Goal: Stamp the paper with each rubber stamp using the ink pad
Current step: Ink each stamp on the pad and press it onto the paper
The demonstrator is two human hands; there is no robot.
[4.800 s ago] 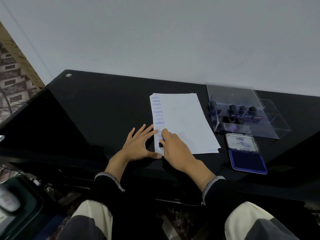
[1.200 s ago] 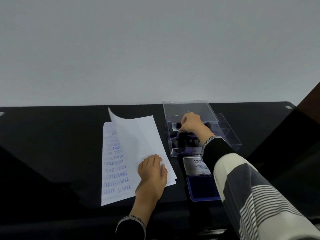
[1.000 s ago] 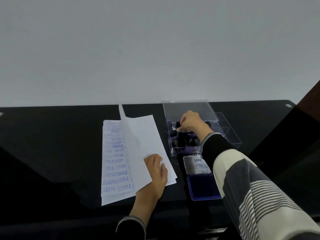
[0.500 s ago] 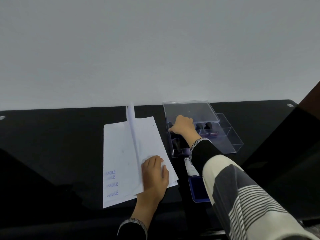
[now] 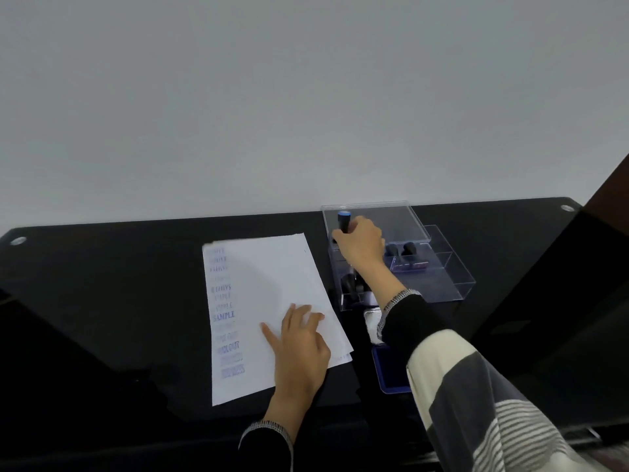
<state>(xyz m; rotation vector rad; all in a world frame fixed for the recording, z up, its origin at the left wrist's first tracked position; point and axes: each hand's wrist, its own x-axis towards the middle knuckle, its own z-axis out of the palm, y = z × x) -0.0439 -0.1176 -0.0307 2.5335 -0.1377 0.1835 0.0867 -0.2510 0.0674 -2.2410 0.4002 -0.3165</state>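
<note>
Since half a second ago, your right hand (image 5: 360, 247) has lifted a black blue-capped rubber stamp (image 5: 344, 222) from the clear plastic box (image 5: 442, 277), fingers curled round it. The lifted sheet now lies flat. Your left hand (image 5: 301, 345) rests flat, fingers relaxed, on the white stamped paper (image 5: 258, 287) at 7 o'clock of the box.

The table (image 5: 102, 301) is black and very shiny, like glass, with small round silver metal caps (image 5: 17, 240) near its corners. The paper (image 5: 272, 277) is white, thin and matt, with blue ink marks down one side. The box (image 5: 442, 277) is clear, smooth plastic (you can see right through it). The stamp (image 5: 344, 222) in the right hand (image 5: 360, 248) looks like dark plastic with a blue top. The ink pad (image 5: 391, 373) is deep blue and soft-looking, and its lid (image 5: 371, 323) is shiny silver. The sleeve (image 5: 476, 403) is soft knitted cloth with a speckled cuff (image 5: 391, 306).
</note>
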